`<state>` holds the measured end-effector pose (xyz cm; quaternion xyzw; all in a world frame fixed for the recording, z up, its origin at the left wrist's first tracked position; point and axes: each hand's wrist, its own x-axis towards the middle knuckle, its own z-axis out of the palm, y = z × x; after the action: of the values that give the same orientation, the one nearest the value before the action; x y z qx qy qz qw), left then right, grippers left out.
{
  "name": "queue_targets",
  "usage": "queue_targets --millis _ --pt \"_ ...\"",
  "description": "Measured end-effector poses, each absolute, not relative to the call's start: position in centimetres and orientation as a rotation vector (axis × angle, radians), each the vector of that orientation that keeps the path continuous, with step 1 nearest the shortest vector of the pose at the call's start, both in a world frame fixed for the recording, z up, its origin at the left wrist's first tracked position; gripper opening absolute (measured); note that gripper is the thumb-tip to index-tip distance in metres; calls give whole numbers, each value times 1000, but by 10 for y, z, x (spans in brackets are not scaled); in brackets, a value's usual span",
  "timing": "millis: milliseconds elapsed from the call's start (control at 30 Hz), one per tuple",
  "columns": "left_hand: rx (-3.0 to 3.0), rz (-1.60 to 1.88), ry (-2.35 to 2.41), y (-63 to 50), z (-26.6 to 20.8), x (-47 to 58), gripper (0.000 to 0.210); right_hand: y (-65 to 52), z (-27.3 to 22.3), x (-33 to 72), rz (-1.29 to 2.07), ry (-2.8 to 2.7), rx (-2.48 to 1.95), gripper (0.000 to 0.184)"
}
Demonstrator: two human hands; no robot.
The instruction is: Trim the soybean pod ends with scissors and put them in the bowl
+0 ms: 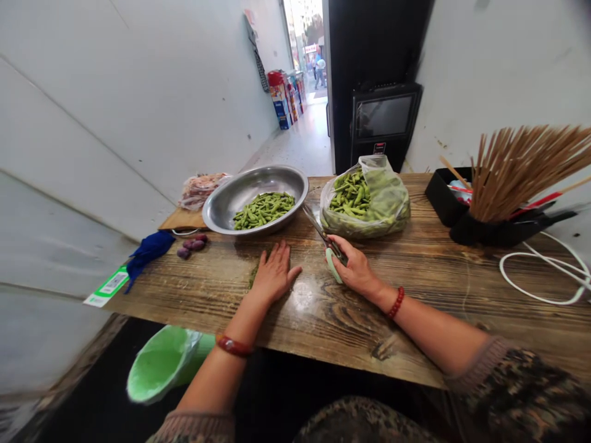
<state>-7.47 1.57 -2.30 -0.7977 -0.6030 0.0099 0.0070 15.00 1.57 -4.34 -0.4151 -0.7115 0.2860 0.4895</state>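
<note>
My left hand (273,273) lies flat and palm down on the wooden table (415,289), fingers spread, over a small patch of green scraps. My right hand (353,266) is closed around the pale green handles of a pair of scissors (323,237), whose blades point up and left toward a metal bowl (231,200). Cut green bean pods (264,209) lie in that bowl. A clear plastic bag (385,200) full of green bean pods sits just beyond my right hand.
A black holder with many wooden skewers (517,178) stands at the right, with a white cable (545,271) beside it. A blue cloth (150,249), small purple pieces (191,245) and a wrapped packet (201,187) lie left. A green-lined bin (161,363) sits below the table edge.
</note>
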Motion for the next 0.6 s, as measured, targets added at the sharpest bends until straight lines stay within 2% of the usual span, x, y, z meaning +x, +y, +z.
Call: queue_targets --millis 67,267,600 --pt "-2463 -19 -1860 -13 -16 -74 65 13 -42 149 693 -1754 -1004 44" --pt "-3064 -9 -1169 -101 -12 -37 79 8 -44 147 659 -1813 -957 47" --pt "-2732 70 -1590 -27 -18 -131 70 6 -43 147 627 -1811 -1004 45"
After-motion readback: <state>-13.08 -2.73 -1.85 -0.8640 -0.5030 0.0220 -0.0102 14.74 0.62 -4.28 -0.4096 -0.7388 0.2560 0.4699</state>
